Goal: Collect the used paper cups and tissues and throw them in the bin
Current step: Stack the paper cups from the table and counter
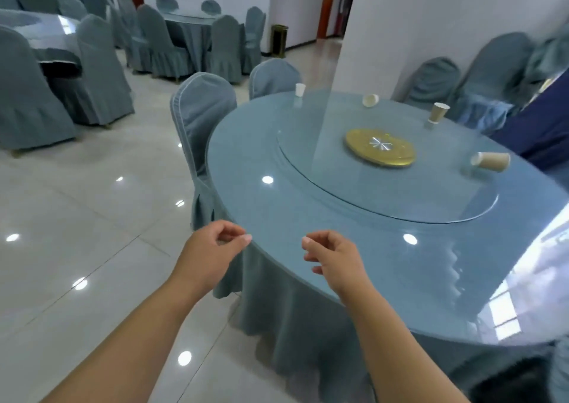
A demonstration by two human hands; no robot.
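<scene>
Left hand (215,245) and right hand (329,258) hung loosely curled, empty; collecting seemed unstarted, needing a reach to cups (489,161) upper right.

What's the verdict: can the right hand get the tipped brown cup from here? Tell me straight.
Probably not. The right hand hovers at the near edge of the table; the tipped brown cup lies across it, right of the gold disc. Nothing blocks the way, but it looks out of reach without stepping round.

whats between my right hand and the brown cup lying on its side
Head view: just bare table and the near part of the glass turntable.
</scene>
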